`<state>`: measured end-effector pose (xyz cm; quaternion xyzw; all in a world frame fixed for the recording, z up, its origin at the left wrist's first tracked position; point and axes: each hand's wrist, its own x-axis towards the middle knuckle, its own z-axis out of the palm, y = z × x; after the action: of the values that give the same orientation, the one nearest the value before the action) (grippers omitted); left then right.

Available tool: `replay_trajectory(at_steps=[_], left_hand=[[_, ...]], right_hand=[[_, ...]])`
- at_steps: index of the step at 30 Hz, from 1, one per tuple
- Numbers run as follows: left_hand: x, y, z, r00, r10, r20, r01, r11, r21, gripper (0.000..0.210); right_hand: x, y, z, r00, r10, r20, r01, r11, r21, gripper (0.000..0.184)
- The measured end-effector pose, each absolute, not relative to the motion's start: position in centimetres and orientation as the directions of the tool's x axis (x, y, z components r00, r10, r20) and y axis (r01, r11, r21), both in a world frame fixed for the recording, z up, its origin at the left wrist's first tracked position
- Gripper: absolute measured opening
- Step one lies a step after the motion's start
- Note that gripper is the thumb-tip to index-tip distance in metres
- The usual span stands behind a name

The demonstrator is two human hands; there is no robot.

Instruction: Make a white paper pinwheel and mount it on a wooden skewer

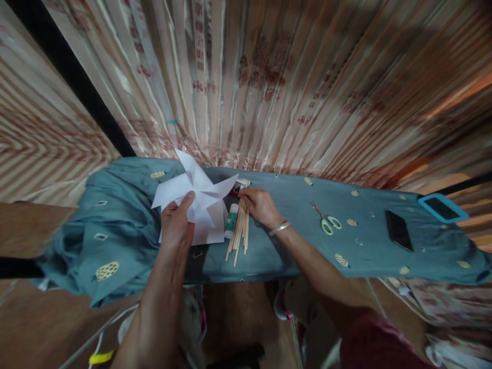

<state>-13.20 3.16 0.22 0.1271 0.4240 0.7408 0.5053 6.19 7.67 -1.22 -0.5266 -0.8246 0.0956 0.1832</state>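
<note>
The left hand (177,220) pinches the pinwheel (202,193) above the worktop (282,248). The right hand (260,206), fingers narrow, is at the box (237,189); its grip I cannot tell. Probably a picking step, calling for gentle fingers.

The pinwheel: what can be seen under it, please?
Under the pinwheel, white paper shows, lying on the cloth. The left hand holds the pinwheel near its centre. Whatever else lies beneath is covered and cannot be seen.

Slim silver bangle (280,228); dark red sleeve (378,342); pink-edged shoes (283,307)
</note>
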Motion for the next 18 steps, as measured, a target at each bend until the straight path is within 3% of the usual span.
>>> replay_trajectory(at_steps=[2,4,18], left_hand=[[-13.5,3.2,0.3,-0.453,0.857,-0.244,-0.65,-0.13,0.749,0.028],[-13.7,3.2,0.3,-0.455,0.855,-0.248,-0.653,-0.131,0.746,0.029],[-13.7,3.1,0.2,-0.399,0.878,-0.264,-0.692,-0.099,0.715,0.023]], right_hand=[[5.2,9.7,-0.3,-0.46,0.887,0.046,0.877,0.461,-0.133,0.03],[4.5,11.1,0.2,-0.478,0.878,-0.012,0.876,0.476,-0.072,0.029],[3.6,13.8,0.6,-0.507,0.85,-0.144,0.858,0.513,0.004,0.023]])
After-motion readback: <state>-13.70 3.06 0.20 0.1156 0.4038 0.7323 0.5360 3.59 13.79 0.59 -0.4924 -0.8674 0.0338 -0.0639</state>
